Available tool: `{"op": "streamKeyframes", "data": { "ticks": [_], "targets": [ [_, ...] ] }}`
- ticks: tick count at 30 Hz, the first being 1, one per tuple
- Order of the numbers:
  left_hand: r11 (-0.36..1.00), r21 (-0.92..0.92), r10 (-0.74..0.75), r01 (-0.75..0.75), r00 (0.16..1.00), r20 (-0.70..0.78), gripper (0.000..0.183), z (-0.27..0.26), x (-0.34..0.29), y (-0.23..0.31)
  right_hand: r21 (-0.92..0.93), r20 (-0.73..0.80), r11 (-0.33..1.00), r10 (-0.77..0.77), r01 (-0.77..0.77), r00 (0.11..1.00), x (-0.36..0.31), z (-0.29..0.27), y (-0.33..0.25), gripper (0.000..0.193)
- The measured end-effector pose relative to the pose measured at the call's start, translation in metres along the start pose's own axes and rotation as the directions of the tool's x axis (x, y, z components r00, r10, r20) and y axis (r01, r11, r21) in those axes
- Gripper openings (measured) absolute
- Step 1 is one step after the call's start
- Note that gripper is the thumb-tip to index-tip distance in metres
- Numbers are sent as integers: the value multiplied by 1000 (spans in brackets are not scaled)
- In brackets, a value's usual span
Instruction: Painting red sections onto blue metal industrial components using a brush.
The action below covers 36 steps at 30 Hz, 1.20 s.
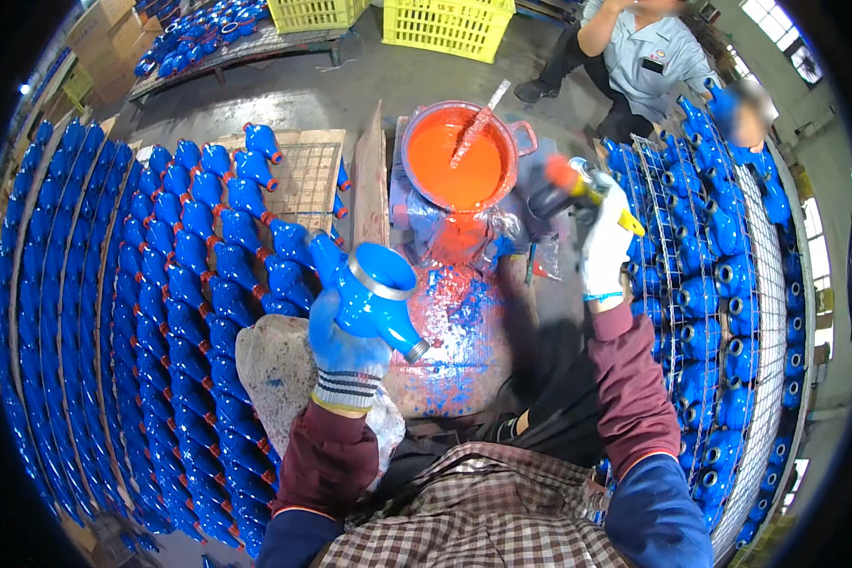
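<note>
A glossy blue water meter body [374, 292] is raised in my left hand [343, 343], whose gloved fingers are closed round its far-left side. Its wide round opening has a bare metal rim, and one threaded pipe end points down to the right. My right hand [606, 244], in a white glove, is closed on a dark tool with a red end [562, 185]. Motion blur hides the tool's exact kind. Between and beyond my hands stands a pot of orange-red paint [456, 161], with a paint-coated stick [480, 123] leaning in it.
Blue bodies with red-orange ends [189, 248] stand in dense rows at left. At right, more blue bodies [699, 289] line a wire rack [767, 284]. A paint-splashed board [459, 364] lies before me. A seated person [648, 62] and yellow crates [448, 28] are farther back.
</note>
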State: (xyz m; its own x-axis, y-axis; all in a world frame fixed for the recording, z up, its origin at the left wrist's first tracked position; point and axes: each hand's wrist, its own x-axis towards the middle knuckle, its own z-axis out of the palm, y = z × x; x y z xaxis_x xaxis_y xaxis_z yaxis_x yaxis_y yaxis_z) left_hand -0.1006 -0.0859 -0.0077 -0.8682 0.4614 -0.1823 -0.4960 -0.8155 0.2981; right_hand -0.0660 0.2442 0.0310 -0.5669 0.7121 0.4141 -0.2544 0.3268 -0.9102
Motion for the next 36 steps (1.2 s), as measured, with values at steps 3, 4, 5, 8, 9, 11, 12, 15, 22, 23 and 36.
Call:
{"op": "streamKeyframes", "data": {
  "ticks": [3,4,5,8,9,11,12,15,22,23,36],
  "targets": [
    [1000,-3,-28,28,999,43,68,3,-2,3,-183,180,982,79,-46,980,-28,27,-1,25],
    [999,-28,-32,33,999,38,68,6,-3,2,-224,158,968,147,-109,977,-33,38,5,24],
    [999,-34,-36,38,998,53,69,7,-4,3,-177,144,961,238,-212,960,-37,46,9,23],
    [1000,-17,-10,11,999,48,70,5,-3,5,-133,124,926,369,-353,921,-38,61,31,25],
    [1000,-19,-9,10,999,47,70,5,-3,6,-137,112,907,413,-397,904,-36,65,34,27],
    [1000,-12,29,-28,999,40,71,5,-3,9,-307,119,892,381,-331,917,-33,68,38,29],
    [999,-12,32,-31,999,39,71,5,-4,11,-464,132,848,353,-257,926,-32,71,38,31],
    [996,-93,-12,12,1000,10,73,9,-9,17,-565,225,811,327,-151,918,-26,74,28,33],
    [967,-156,-178,200,973,146,93,12,-15,19,-381,294,865,449,-327,844,-34,47,18,24],
    [974,-126,-179,188,981,80,93,19,-19,17,-291,287,886,440,-360,851,-40,39,14,25],
    [-98,606,155,-789,589,793,77,68,-86,-51,-91,193,985,162,-146,968,-103,-25,-171,19]
  ]
}}
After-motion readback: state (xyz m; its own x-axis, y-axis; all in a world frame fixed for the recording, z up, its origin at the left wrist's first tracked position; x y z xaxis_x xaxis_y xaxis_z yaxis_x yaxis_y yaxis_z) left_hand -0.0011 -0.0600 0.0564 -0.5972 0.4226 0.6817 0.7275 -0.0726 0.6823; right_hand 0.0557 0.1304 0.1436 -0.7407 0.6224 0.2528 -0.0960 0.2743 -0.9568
